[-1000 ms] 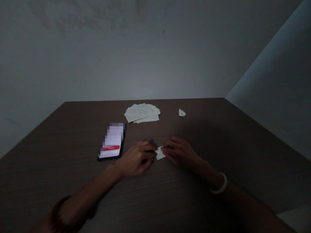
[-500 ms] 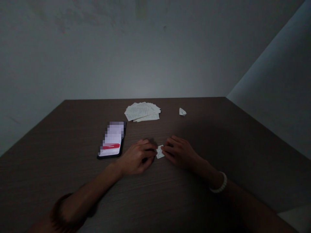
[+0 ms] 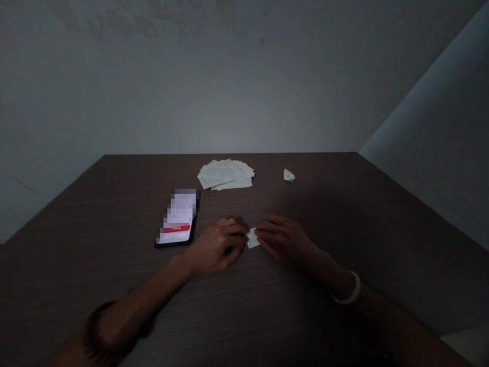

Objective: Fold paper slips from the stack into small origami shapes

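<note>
A small folded piece of white paper (image 3: 252,238) with print or writing lies on the dark wooden table, between my two hands. My left hand (image 3: 219,245) grips its left edge, the fingers curved and drawn together towards the thumb. On the other side, my right hand (image 3: 284,238) has its fingers closed over the right edge of the same paper. Both sets of fingertips cover the paper's sides, so only its middle shows. A white beaded bracelet (image 3: 349,289) circles my right wrist.
Left of my hands lies a phone (image 3: 179,216) with a lit, partly blurred screen. Farther back is a fanned pile of printed papers (image 3: 226,174). A small folded white paper piece (image 3: 289,176) sits at the back right. The table (image 3: 324,163) meets a grey wall (image 3: 229,92).
My hands stay on the small paper in nearly the same place. The fingers of my right hand lie slightly straighter over its edge. The whole view has shifted slightly.
</note>
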Demonstrator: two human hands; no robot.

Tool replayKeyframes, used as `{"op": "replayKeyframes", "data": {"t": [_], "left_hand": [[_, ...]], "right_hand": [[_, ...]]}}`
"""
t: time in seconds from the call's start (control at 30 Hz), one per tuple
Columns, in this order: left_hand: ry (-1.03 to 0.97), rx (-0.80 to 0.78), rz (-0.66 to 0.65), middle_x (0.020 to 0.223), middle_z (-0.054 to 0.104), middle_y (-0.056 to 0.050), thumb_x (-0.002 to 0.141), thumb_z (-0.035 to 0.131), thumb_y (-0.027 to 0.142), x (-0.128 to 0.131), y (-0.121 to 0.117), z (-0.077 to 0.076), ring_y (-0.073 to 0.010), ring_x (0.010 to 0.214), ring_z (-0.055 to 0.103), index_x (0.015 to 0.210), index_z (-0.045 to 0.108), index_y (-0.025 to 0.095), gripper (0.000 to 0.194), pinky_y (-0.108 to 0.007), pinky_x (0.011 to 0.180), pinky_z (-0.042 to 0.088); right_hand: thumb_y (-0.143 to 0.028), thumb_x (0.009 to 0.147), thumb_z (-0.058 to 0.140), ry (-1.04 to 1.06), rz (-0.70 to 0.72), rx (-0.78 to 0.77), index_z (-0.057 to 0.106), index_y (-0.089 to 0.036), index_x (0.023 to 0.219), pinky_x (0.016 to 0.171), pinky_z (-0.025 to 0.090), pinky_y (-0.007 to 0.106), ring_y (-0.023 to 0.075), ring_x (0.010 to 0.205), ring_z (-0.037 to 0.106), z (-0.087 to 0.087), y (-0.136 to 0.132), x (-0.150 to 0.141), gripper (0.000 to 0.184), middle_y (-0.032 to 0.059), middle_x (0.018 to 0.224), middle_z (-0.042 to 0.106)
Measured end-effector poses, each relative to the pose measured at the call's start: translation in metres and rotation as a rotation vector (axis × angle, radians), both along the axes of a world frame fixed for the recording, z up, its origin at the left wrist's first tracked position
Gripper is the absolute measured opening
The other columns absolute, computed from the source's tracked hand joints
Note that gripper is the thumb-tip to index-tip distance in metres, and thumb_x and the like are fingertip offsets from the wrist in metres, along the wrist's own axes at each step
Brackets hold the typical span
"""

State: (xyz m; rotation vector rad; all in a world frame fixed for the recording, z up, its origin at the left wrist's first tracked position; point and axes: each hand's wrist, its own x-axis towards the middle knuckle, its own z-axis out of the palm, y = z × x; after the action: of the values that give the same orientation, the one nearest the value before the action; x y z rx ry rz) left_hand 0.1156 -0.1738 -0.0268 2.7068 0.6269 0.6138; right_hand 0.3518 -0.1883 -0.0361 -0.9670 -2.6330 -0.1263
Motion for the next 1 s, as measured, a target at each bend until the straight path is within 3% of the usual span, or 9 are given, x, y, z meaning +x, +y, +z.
{"op": "replayKeyframes", "data": {"t": [0.13, 0.33, 0.7, 1.0], "left_hand": [[0.009, -0.001, 0.006, 0.107, 0.066, -0.008, 0.088, 0.048, 0.015, 0.0001, 0.0001, 0.0005, -0.0232, 0.096, 0.056, 0.096, 0.069, 0.017, 0.022, -0.042, 0.087, 0.046], [0.027, -0.009, -0.002, 0.109, 0.065, -0.008, 0.088, 0.048, 0.015, -0.0006, 0.0004, 0.0008, -0.0239, 0.098, 0.056, 0.097, 0.068, 0.018, 0.022, -0.042, 0.087, 0.045], [0.04, -0.022, -0.008, 0.106, 0.064, -0.008, 0.088, 0.048, 0.015, 0.0, 0.0001, 0.0004, -0.0242, 0.098, 0.054, 0.095, 0.067, 0.015, 0.02, -0.042, 0.088, 0.044], [0.041, -0.017, -0.005, 0.108, 0.063, -0.008, 0.089, 0.047, 0.016, 0.001, 0.0007, 0.0018, -0.0239, 0.1, 0.054, 0.103, 0.066, 0.016, 0.024, -0.043, 0.09, 0.044]], "right_hand": [[-0.02, 0.091, 0.054, -0.021, -0.013, -0.012, 0.064, -0.02, 0.097, 0.078, 0.043, 0.034, 0.0209, 0.091, 0.052, -0.0003, -0.0005, -0.0004, 0.013, 0.0056, 0.098, 0.067], [-0.022, 0.092, 0.054, -0.003, 0.009, -0.004, 0.063, -0.022, 0.109, 0.08, 0.044, 0.034, 0.0213, 0.094, 0.051, -0.0047, -0.0002, 0.004, 0.019, 0.0045, 0.107, 0.066], [-0.025, 0.092, 0.053, 0.015, -0.007, -0.009, 0.066, -0.023, 0.103, 0.081, 0.041, 0.037, 0.022, 0.097, 0.052, 0.0027, -0.0029, -0.002, 0.017, 0.005, 0.109, 0.064], [-0.022, 0.093, 0.052, 0.027, 0.046, 0.003, 0.066, -0.02, 0.102, 0.081, 0.043, 0.036, 0.0212, 0.093, 0.053, -0.0024, -0.0003, 0.0, 0.017, 0.0032, 0.105, 0.068]]}}
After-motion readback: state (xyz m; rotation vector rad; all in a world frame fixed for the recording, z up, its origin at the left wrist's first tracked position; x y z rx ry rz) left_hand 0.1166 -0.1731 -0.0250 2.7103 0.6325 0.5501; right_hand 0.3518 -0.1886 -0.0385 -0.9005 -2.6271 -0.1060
